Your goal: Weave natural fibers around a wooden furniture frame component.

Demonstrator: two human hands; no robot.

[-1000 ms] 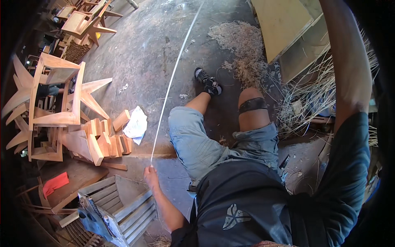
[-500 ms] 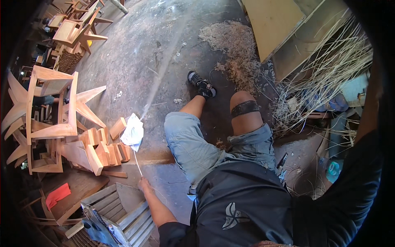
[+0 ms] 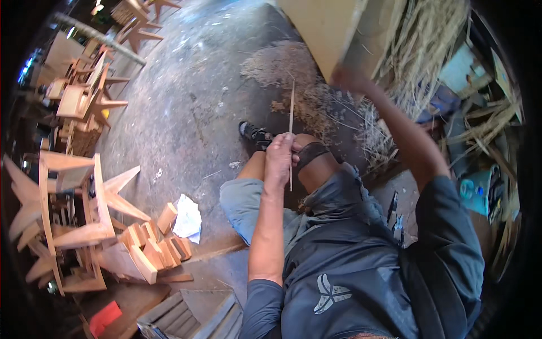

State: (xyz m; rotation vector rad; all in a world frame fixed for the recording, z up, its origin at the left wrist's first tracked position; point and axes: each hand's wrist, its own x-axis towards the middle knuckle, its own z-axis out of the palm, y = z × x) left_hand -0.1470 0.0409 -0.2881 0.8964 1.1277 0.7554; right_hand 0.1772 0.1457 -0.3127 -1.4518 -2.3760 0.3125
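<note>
My left hand [image 3: 280, 148] is closed on a thin pale strip [image 3: 292, 110], held upright in the view over my right thigh. A dark band [image 3: 312, 153] circles my right knee. My right hand [image 3: 347, 79] is raised beyond that knee, near the pale board [image 3: 316, 28] and a bundle of long fibre strands [image 3: 420, 39]. It is smeared by motion, so its fingers and anything in them cannot be made out.
Wooden chair frames [image 3: 68, 237] are stacked at left, beside cut wood blocks [image 3: 147, 248] and a white paper [image 3: 186, 220]. A slatted item [image 3: 186, 316] and red cloth [image 3: 104, 316] lie lower left. Shavings [image 3: 282, 62] cover floor ahead; a turquoise container [image 3: 477, 189] sits at right.
My left hand has come up and inward from lower left to over my legs. The long strip now appears short. My right arm has swung inward from the right edge.
</note>
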